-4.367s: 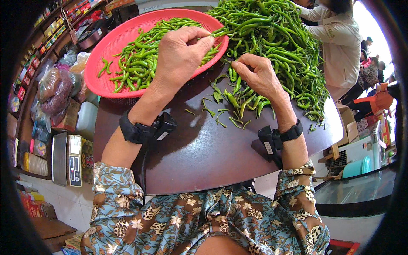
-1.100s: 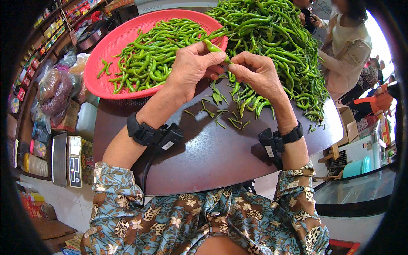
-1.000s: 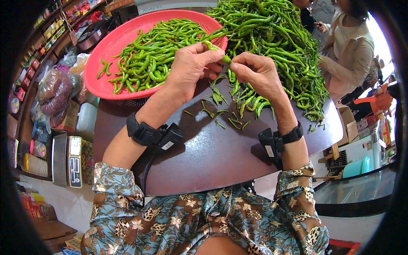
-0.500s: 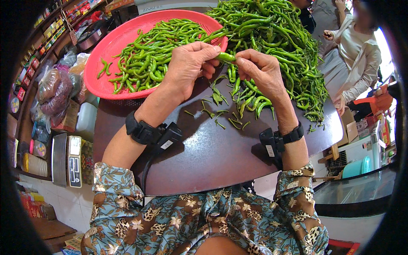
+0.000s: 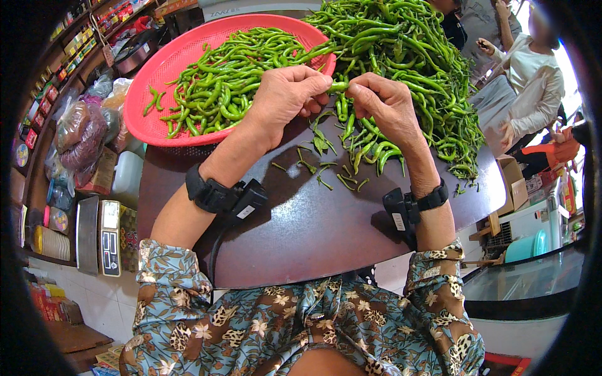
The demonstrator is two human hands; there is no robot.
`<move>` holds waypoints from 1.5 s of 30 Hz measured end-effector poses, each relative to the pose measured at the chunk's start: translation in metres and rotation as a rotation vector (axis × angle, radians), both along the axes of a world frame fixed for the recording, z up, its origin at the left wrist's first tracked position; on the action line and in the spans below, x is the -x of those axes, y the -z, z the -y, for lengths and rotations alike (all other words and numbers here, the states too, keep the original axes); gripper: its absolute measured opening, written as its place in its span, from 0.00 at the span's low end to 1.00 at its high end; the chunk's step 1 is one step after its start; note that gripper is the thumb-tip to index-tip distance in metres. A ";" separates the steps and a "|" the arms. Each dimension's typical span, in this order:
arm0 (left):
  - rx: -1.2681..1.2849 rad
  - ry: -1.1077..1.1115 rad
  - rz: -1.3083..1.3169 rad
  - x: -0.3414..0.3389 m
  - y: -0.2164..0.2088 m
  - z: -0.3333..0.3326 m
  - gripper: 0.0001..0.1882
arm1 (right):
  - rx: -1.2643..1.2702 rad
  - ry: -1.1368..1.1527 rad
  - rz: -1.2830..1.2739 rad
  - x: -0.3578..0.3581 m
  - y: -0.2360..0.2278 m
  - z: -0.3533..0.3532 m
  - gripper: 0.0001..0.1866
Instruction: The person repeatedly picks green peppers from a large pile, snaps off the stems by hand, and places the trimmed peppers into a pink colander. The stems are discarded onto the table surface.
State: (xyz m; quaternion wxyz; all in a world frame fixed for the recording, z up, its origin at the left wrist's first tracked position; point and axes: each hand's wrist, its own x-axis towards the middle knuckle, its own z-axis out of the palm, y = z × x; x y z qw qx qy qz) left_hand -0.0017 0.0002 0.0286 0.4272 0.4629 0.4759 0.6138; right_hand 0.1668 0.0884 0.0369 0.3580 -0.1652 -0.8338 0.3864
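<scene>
Between my two hands, above the table, is a green chili pepper [image 5: 338, 86]. My left hand [image 5: 290, 94] is closed on one end of it, with most of the pepper hidden in the fingers. The thumb and forefinger of my right hand [image 5: 384, 103] pinch its other end. Just beyond my left hand a red plastic basket [image 5: 143, 103] holds many green chilies [image 5: 219, 94]. A large heap of chilies [image 5: 401, 47] lies past my right hand. Loose stems and leaves [image 5: 321, 143] are scattered below my hands on the dark table [image 5: 295, 232].
To the left stand a scale [image 5: 110, 238], filled plastic bags [image 5: 81, 128] and shelves of packaged goods [image 5: 53, 81]. At the right, beyond the table, a person in a light top [image 5: 533, 75] stands near an open cardboard box [image 5: 513, 185]. A glass-topped case [image 5: 527, 276] is at the lower right.
My left hand has shifted slightly right along the chili, leaving less of it showing. My right hand has barely moved. The person at the right has drawn a hand back from the table edge.
</scene>
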 end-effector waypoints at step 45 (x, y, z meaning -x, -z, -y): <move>-0.094 0.086 -0.275 -0.006 0.006 0.000 0.09 | 0.084 -0.054 0.103 -0.004 -0.002 -0.002 0.15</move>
